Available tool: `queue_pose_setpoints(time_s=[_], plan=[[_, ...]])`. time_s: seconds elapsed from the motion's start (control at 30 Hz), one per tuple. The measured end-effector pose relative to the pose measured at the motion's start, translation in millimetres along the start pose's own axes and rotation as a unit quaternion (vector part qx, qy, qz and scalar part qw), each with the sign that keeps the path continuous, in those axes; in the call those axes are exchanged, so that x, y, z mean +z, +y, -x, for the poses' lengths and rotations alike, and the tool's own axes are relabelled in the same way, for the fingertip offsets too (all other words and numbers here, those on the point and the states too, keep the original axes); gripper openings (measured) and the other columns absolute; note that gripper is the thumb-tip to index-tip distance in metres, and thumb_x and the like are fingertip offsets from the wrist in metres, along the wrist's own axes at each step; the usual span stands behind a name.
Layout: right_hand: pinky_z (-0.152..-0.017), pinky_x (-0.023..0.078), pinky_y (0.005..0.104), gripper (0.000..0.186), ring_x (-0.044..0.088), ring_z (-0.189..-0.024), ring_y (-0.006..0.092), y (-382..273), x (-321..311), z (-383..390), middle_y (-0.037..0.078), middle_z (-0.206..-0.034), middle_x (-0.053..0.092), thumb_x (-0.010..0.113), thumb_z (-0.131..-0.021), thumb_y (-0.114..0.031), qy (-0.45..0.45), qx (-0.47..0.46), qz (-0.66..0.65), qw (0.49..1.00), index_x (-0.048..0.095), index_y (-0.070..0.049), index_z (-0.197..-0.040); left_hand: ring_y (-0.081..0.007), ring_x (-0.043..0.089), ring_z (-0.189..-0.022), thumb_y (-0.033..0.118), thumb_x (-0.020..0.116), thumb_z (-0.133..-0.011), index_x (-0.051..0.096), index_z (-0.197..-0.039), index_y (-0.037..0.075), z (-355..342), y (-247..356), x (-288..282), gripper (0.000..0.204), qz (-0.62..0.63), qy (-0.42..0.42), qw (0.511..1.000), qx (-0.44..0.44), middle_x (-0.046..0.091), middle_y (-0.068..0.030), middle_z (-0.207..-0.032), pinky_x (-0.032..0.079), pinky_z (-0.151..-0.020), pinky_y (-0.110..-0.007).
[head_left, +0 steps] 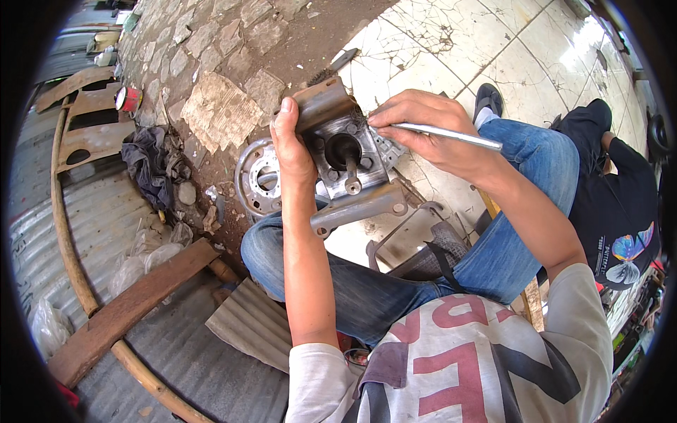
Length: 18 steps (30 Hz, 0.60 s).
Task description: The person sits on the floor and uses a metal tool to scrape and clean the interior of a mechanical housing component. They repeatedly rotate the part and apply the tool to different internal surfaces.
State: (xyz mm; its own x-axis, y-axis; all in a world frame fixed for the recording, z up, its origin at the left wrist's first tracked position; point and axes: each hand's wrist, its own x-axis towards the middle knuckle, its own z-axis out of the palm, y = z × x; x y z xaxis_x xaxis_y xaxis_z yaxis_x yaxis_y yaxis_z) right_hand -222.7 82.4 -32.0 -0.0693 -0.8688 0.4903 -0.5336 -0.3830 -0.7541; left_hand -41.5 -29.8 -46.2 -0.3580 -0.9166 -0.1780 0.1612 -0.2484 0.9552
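Note:
My left hand point(290, 144) grips the left side of a grey metal engine housing point(345, 158), held above my knees. The housing has a round dark bore with a short shaft standing in it, and a lug arm at its lower edge. At the housing's upper right edge my right hand point(427, 127) is shut on a thin metal rod tool point(451, 135). The tool's tip is hidden under my fingers, against the housing. Both my legs are in blue jeans.
A round metal cover plate point(257, 176) lies on the ground left of the housing. Dark rags point(151, 166) lie on the stone paving. A wooden plank point(130, 307) and corrugated sheet sit at lower left. Another person in black point(613, 204) sits at the right on cracked white tiles.

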Motion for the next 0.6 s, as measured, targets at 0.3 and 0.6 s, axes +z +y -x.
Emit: queue_pose_setpoints(time_s=[0.3, 0.6], plan=[[-0.077, 0.056, 0.0318, 0.016, 0.069, -0.088, 0.0224, -3.9, -23.0, -1.8, 0.011, -0.096, 0.071, 0.068, -0.083, 0.005, -0.142, 0.116, -0.153, 0.971, 0.070, 0.000, -0.099, -0.0238, 0.061, -0.099, 0.053, 0.053, -0.092, 0.062, -0.116, 0.001, -4.1, -7.8, -16.5, 0.058, -0.041, -0.005, 0.999, 0.013, 0.066, -0.0124, -0.107, 0.043, -0.094, -0.035], [-0.075, 0.055, 0.0323, 0.018, 0.068, -0.088, 0.0227, -1.6, -10.1, -6.4, 0.007, -0.095, 0.071, 0.075, -0.078, -0.001, -0.094, -0.031, -0.038, 0.994, 0.073, -0.006, -0.095, -0.0238, 0.063, -0.098, 0.053, 0.053, -0.093, 0.062, -0.116, 0.001, -2.9, -3.8, -13.7, 0.058, -0.005, -0.029, 1.000, -0.007, 0.068, -0.0126, -0.104, 0.044, -0.093, -0.035]])
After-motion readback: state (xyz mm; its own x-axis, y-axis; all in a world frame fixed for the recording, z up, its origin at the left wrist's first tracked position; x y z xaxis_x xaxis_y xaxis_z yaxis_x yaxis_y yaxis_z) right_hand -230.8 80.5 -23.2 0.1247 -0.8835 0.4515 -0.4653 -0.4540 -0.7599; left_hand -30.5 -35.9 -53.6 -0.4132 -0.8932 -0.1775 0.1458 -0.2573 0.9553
